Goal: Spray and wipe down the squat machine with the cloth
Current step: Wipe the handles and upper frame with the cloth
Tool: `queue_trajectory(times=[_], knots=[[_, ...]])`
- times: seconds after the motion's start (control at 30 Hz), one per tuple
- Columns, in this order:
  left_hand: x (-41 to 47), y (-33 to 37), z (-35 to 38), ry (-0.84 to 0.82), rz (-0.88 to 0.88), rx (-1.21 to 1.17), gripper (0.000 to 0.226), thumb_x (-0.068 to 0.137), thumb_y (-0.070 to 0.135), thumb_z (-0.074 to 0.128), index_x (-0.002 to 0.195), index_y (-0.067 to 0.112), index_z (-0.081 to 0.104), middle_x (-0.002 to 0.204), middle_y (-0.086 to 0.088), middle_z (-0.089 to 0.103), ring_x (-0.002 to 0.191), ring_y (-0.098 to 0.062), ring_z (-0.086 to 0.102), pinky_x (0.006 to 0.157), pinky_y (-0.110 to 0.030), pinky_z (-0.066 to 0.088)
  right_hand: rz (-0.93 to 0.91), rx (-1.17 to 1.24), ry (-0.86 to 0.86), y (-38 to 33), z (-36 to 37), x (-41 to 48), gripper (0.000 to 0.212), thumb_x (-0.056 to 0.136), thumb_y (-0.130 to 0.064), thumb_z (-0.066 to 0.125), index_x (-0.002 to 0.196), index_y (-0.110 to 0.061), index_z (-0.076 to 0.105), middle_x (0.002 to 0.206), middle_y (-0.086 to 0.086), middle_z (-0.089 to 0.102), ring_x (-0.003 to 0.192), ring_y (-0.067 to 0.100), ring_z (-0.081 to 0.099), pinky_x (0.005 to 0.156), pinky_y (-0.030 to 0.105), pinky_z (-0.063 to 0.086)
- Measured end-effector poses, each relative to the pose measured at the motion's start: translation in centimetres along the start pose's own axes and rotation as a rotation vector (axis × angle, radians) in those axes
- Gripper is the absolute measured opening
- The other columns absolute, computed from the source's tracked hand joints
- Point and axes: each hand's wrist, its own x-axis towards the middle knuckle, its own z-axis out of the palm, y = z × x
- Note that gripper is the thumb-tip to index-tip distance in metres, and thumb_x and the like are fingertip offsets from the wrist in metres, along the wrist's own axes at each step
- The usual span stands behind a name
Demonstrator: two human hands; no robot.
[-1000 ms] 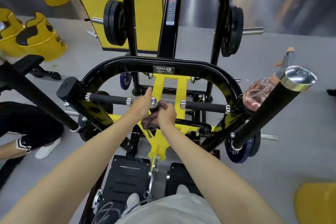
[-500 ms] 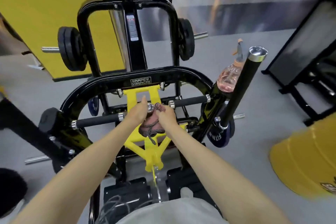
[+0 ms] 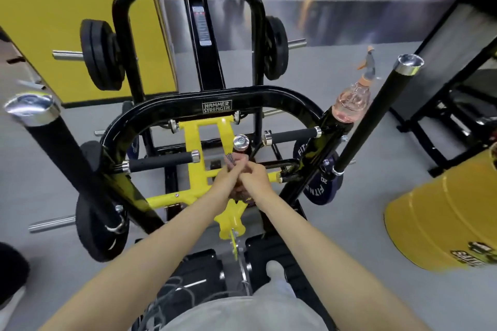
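You have the dark cloth [image 3: 230, 160] bunched at the black-and-yellow machine's [image 3: 258, 97] centre, pink bottle [image 3: 351, 101] standing on its right frame.

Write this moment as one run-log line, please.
step: wipe | left hand, right hand: together, gripping cloth just below chrome knob by yellow frame | spray bottle: parked on black frame, right side, untouched

squat machine [image 3: 215, 106]: one
cloth [image 3: 231, 159]: one
spray bottle [image 3: 352, 99]: one
grips: two, left grip [image 3: 227, 180] and right grip [image 3: 255, 176]
long chrome-capped bars [image 3: 376, 113]: two
short padded handles [image 3: 158, 161]: two
loaded plate pegs [image 3: 100, 55]: four, two high, two low
footplates [image 3: 256, 250]: two
chrome knob [image 3: 241, 141]: one
yellow drum [image 3: 443, 217]: one
white shoe toe [image 3: 274, 270]: one
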Motion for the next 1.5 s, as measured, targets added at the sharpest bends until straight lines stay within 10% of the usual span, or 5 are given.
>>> queue_trajectory(times=[0.2,0.53,0.97,1.37,1.5], knots=[[1.0,-0.3,-1.1,0.135,0.123,-0.115,0.021,0.086,0.005,0.066,0.092,0.024,0.065,0.102,-0.009,0.07,0.092,-0.027,0.067,0.071,-0.038,0.055,-0.139,-0.136,0.295,-2.1,-2.1,1.2,0.027,0.087,0.0,0.045,0.089,-0.013,0.069,0.082,0.001,0.062,0.078,0.016,0.058,0.07,0.028,0.048],[0.9,-0.3,-0.5,0.075,0.143,-0.073,0.03,0.094,0.031,0.06,0.118,0.014,0.059,0.079,-0.007,0.062,0.047,-0.018,0.041,0.04,-0.029,0.028,-0.319,-0.627,0.0,-6.6,-3.3,5.3,0.026,0.079,-0.022,0.074,0.101,-0.011,0.068,0.073,-0.009,0.05,0.077,0.015,0.05,0.065,0.028,0.039],[4.5,-0.2,-0.5,0.122,0.199,0.164,0.009,0.095,0.017,0.058,0.09,0.015,0.065,0.082,0.0,0.068,0.085,-0.023,0.064,0.08,-0.033,0.051,-0.199,-0.543,-0.095,-6.9,-3.4,6.1,0.023,0.08,-0.018,0.075,0.092,-0.015,0.056,0.108,0.005,0.059,0.092,0.021,0.057,0.077,0.034,0.046],[8.6,-3.5,-1.8,0.268,-0.373,0.083,0.051,0.098,0.028,0.049,0.143,0.008,0.037,0.139,-0.016,0.049,0.123,-0.034,0.051,0.103,-0.044,0.043,-0.207,-0.522,-0.128,-6.4,-3.6,6.2,0.022,0.084,-0.019,0.071,0.092,-0.017,0.051,0.095,0.003,0.055,0.084,0.022,0.051,0.072,0.035,0.043],[7.4,-1.9,-1.3,0.168,-0.304,0.037,0.036,0.096,0.021,0.057,0.126,0.001,0.054,0.125,-0.018,0.059,0.112,-0.034,0.06,0.079,-0.04,0.053,-0.215,-0.544,-0.138,-6.5,-3.6,6.4,0.022,0.084,-0.02,0.07,0.092,-0.017,0.05,0.093,0.002,0.054,0.08,0.022,0.051,0.071,0.034,0.042]])
